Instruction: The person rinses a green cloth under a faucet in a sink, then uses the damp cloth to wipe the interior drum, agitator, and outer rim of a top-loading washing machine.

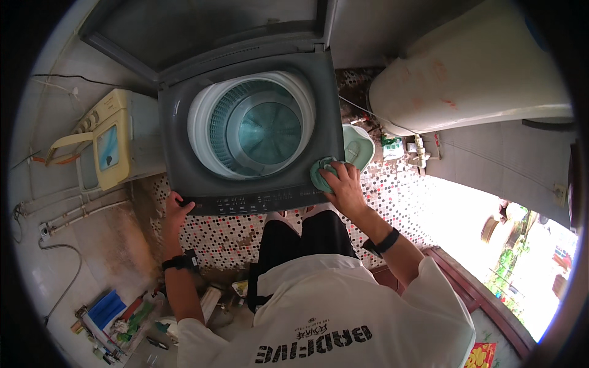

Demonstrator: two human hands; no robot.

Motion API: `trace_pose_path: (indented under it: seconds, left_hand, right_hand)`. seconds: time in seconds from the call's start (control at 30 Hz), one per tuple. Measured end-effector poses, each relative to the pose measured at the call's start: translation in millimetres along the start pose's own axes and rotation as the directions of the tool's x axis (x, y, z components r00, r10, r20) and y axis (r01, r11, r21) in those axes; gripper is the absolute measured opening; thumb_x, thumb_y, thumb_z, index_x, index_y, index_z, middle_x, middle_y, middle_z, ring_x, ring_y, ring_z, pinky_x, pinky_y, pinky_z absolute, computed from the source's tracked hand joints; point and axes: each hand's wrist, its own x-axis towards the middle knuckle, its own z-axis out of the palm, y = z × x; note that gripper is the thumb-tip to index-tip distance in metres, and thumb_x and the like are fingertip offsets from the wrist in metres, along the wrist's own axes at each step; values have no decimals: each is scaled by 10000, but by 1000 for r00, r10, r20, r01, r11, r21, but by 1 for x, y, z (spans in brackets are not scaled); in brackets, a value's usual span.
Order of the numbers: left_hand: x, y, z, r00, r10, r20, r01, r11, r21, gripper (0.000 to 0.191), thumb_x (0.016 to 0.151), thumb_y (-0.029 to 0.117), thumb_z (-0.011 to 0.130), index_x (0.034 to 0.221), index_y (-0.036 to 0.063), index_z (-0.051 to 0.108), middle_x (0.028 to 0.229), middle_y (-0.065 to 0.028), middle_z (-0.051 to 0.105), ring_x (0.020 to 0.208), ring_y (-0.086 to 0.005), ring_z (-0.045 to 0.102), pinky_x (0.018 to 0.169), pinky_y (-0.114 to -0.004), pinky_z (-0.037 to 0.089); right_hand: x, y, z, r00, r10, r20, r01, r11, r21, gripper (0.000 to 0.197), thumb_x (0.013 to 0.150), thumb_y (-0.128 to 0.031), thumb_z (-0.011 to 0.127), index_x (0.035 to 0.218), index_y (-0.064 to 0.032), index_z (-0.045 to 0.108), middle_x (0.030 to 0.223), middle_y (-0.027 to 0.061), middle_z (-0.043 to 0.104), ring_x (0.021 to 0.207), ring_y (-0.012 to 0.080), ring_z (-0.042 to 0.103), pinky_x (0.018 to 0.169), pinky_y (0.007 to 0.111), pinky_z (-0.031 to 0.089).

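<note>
A dark grey top-loading washing machine (177, 138) stands before me with its lid (221, 30) raised. Inside, the drum (270, 132) shows a pale blue-green bottom and no clothes. My right hand (344, 188) presses a bunched green cloth (320, 175) on the front right corner of the top. At the front left corner, my left hand (177, 209) grips the edge of the control panel (251, 202), its thumb on top and its fingers partly hidden.
Left of the washer is a yellowish twin-tub machine (124, 138). A pale green basin (363, 149) sits on the dotted floor (391, 202) at right, below a large white tank (464, 73) with a pipe valve (418, 154). Assorted tools and a blue object (106, 308) lie lower left.
</note>
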Motion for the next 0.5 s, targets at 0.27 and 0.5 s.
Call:
trace_pose_path:
  seconds: [0.27,0.5]
  left_hand:
    - [5,26,0,995,-81,60,74,991,113,469,683,231,832,824,98,404,780,-20,364,737,-164,392,650,-344,384]
    - [-3,-1,8,989,128,-77,-125,992,32,487,601,163,877,802,72,443,794,-105,422,782,-292,439,709,-406,375]
  right_hand:
    - [191,69,-14,958,-9,-288,-99,928,-358,386,762,-119,645,1138,-153,566,1171,171,504,1056,377,500,880,491,435]
    - [282,58,6,854,47,-518,-228,929,-291,539,734,-109,699,1246,-149,532,1221,192,470,1068,399,460,911,516,396]
